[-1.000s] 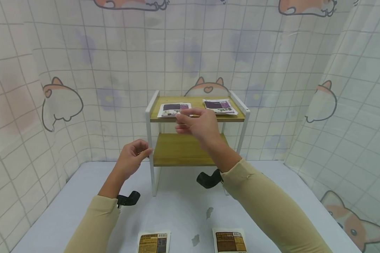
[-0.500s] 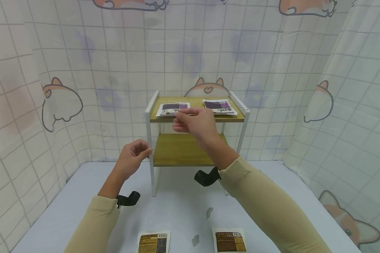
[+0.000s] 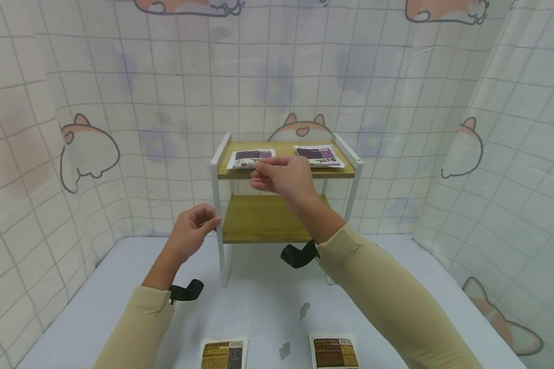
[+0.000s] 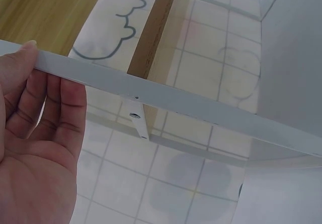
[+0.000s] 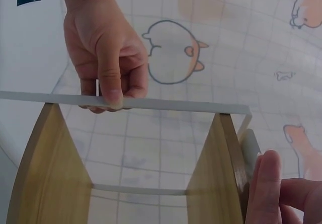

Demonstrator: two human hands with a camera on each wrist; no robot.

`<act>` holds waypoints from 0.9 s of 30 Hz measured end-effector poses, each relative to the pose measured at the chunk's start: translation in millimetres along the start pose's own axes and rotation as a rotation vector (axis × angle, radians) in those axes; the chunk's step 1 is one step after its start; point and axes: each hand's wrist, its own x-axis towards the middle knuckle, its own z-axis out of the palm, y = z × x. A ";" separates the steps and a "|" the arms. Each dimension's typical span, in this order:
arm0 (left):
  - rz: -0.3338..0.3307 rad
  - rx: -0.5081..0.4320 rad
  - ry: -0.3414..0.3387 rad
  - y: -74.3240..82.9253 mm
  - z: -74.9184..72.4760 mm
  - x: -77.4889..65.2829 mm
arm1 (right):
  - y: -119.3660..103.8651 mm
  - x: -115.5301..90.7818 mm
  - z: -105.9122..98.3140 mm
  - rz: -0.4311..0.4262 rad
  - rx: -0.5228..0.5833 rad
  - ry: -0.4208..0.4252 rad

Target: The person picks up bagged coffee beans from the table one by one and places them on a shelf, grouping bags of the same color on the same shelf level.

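A small two-tier shelf has wooden boards (image 3: 268,220) and a white frame (image 4: 186,103). My left hand (image 3: 193,230) grips its front left upright between thumb and fingers, seen closely in the left wrist view and again in the right wrist view. On the top board lie a left purple-and-white packet (image 3: 248,157) and a right purple-and-white packet (image 3: 323,156), both flat. At the left packet's front right corner, my right hand (image 3: 290,179) pinches the edge with thumb and forefinger. The other right-hand fingers (image 5: 266,189) stay below, near the board's front edge.
Two brown-and-yellow packets, one left (image 3: 222,354) and one right (image 3: 336,353), lie at the near edge of the white table (image 3: 258,307). Grey marks (image 3: 304,310) show on the tabletop. A grid-patterned curtain (image 3: 175,102) surrounds the back and sides.
My right hand has shifted slightly left, and the left purple packet has slid a little left with it. My left hand keeps its grip on the upright.
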 end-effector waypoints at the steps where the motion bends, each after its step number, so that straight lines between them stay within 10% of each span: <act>1: 0.001 0.002 0.000 0.3 -0.1 -0.3 | 0.1 0.2 0.1 0.000 -0.003 0.000; 27: 0.031 -0.017 0.001 -0.6 -0.7 -1.5 | -2.3 1.5 -0.5 0.015 -0.003 -0.003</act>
